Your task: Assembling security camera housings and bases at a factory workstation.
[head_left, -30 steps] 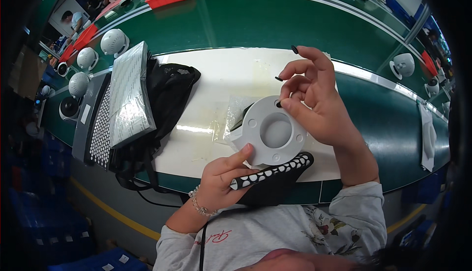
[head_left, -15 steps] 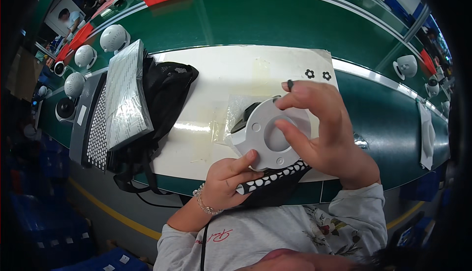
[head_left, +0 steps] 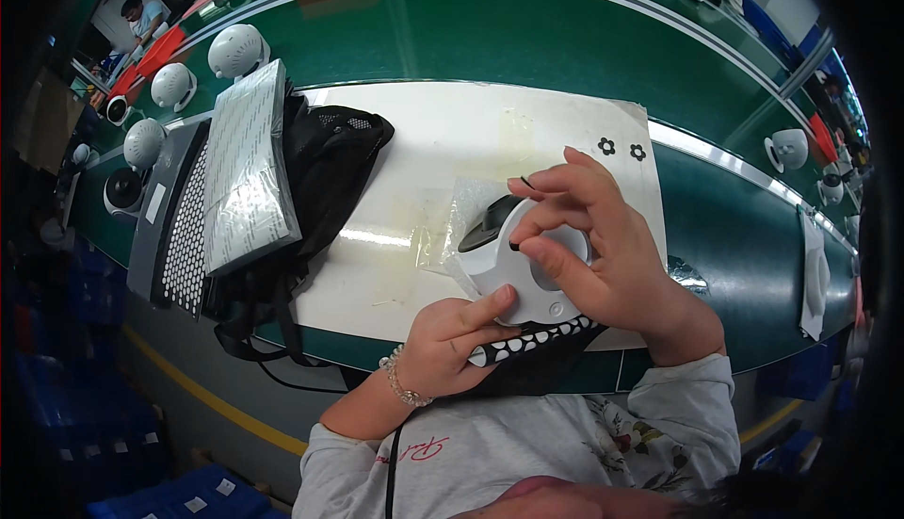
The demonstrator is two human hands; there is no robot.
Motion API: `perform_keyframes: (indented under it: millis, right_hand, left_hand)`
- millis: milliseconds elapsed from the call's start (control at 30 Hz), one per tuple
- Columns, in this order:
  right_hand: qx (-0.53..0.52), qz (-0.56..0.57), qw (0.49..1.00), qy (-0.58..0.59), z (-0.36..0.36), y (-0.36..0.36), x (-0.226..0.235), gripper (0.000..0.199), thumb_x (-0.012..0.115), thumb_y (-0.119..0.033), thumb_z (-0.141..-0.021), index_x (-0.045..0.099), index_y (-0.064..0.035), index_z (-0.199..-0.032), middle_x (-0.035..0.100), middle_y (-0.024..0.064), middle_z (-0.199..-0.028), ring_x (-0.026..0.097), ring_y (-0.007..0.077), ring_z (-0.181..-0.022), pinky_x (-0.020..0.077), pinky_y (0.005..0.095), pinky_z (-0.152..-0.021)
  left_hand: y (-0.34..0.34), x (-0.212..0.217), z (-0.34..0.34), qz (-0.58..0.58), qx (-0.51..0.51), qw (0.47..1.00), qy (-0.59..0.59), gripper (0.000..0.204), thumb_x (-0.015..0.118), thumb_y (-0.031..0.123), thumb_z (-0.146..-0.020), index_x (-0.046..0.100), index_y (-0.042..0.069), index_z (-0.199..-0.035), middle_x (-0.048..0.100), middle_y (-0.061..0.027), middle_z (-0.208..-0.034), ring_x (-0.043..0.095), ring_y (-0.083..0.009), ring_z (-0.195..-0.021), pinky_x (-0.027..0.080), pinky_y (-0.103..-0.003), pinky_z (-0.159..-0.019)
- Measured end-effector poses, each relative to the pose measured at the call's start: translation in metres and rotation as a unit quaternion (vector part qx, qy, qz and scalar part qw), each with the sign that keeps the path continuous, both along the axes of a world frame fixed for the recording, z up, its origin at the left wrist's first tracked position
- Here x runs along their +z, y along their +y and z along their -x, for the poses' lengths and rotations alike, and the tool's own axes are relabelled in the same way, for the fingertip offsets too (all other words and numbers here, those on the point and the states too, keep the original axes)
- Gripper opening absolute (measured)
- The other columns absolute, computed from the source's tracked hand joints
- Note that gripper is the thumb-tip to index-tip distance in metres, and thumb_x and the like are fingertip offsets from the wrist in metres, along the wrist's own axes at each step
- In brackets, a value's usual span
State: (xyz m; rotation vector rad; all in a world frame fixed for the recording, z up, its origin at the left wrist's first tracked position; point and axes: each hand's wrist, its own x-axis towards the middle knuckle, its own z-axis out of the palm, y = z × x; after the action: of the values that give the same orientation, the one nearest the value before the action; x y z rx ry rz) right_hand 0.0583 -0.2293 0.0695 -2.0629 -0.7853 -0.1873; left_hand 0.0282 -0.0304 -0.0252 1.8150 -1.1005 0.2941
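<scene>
Head view, our left hand (head_left: 449, 349) holding white base (head_left: 525, 280) and dotted strip (head_left: 532, 341), right hand (head_left: 617, 260) fingers narrow, grip unclear.

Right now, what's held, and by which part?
Left hand: white device, by its near-left edge, and dotted strip, by its left end. Right hand: black pad, on a fingertip.

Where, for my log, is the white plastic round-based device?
The device is right of the head view's centre, in the left hand, partly behind the right hand.
</scene>
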Motion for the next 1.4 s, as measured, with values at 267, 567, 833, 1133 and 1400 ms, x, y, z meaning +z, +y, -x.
perform_keyframes:
  millis: [267,567,833,1133,1400]
  right_hand:
    - [0.044,0.138,0.987,-0.069,0.022,-0.013,0.01,0.058,0.064,-0.017,-0.076,0.034,-0.0028,-0.123,0.051,0.0176,-0.116,0.041,0.0273,-0.118,0.0233,0.0433,-0.1]
    - [-0.055,0.028,0.998,0.024,0.045,-0.02,-0.019,0.004,0.06,-0.01,-0.077,0.058,-0.0065,-0.078,0.025,0.0187,-0.137,0.006,0.0377,-0.131,0.0114,0.0453,-0.102]
    - [-0.092,0.152,0.973,-0.148,0.054,-0.029,-0.031,0.026,0.053,-0.033,-0.082,0.065,-0.0101,-0.085,0.037,0.0172,-0.13,0.02,0.0356,-0.127,0.0162,0.0443,-0.1]
    - [-0.131,0.087,0.965,-0.21,0.057,-0.025,-0.035,0.024,0.065,-0.031,-0.071,0.064,-0.0166,-0.091,0.05,0.0023,-0.119,0.035,0.0282,-0.119,0.0229,0.0414,-0.093]
    - [-0.05,0.133,0.977,-0.159,0.057,-0.026,-0.033,0.016,0.069,-0.017,-0.067,0.063,-0.0115,-0.08,0.047,0.0079,-0.121,0.03,0.0358,-0.121,0.0287,0.0429,-0.091]
  left_hand:
    - [0.0,-0.003,0.0,0.02,-0.008,1.0,0.008,0.035,0.071,0.002,-0.055,0.06,0.004,-0.088,0.043,-0.0206,-0.125,0.063,-0.0206,-0.075,0.047,-0.027,-0.065]
    - [-0.004,0.001,-0.003,0.047,-0.004,0.999,-0.012,0.036,0.073,-0.003,-0.051,0.057,0.001,-0.083,0.045,-0.0213,-0.123,0.062,-0.0212,-0.071,0.049,-0.029,-0.065]
    - [-0.012,0.002,0.0,0.082,0.046,0.996,0.01,0.021,0.074,0.005,-0.055,0.06,0.001,-0.07,0.053,-0.0103,-0.118,0.056,-0.0181,-0.059,0.044,-0.027,-0.054]
    - [-0.014,-0.002,-0.002,0.102,0.045,0.994,-0.019,0.024,0.075,0.006,-0.054,0.057,0.002,-0.069,0.053,-0.013,-0.117,0.057,-0.0197,-0.06,0.045,-0.028,-0.053]
    - [-0.011,-0.006,-0.004,0.076,0.02,0.996,-0.049,0.039,0.076,0.001,-0.055,0.054,0.005,-0.086,0.045,-0.0193,-0.124,0.057,-0.0143,-0.063,0.047,-0.025,-0.056]
